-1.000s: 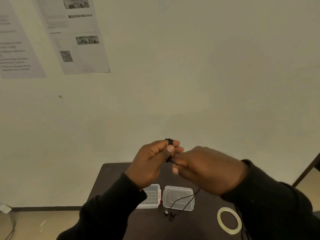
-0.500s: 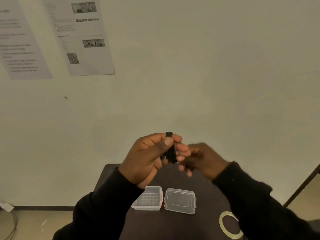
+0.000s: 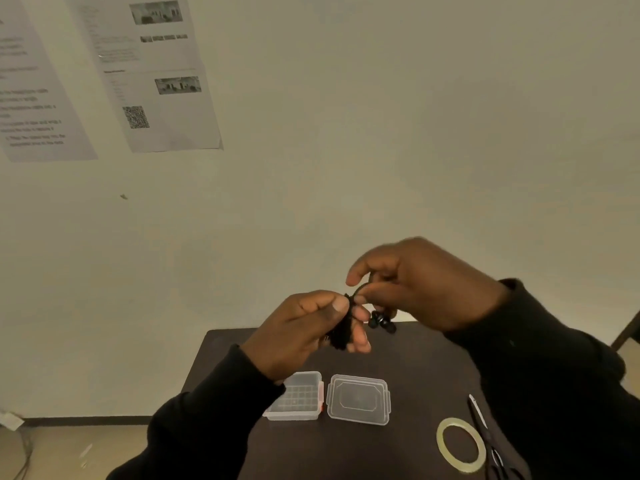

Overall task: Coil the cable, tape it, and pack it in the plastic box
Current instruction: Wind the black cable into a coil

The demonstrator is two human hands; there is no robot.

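Note:
My left hand (image 3: 304, 327) pinches a black coiled earphone cable (image 3: 343, 332) between thumb and fingers, held above the dark table (image 3: 415, 362). My right hand (image 3: 419, 282) grips the loose end of the same cable just to the right, and the two earbuds (image 3: 381, 322) dangle below its fingers. The clear plastic box (image 3: 298, 398) lies open on the table under my left wrist, its lid (image 3: 358, 399) flat beside it. A ring of clear tape (image 3: 460, 444) lies at the right front.
Scissors (image 3: 483, 431) lie next to the tape ring, partly under my right sleeve. A pale wall with printed sheets (image 3: 156, 74) stands behind the table. A dark chair edge (image 3: 627, 330) shows at the far right.
My right hand has risen and swung over the coil, bringing the cable end and earbuds up off the table. The left hand stays closed on the coil.

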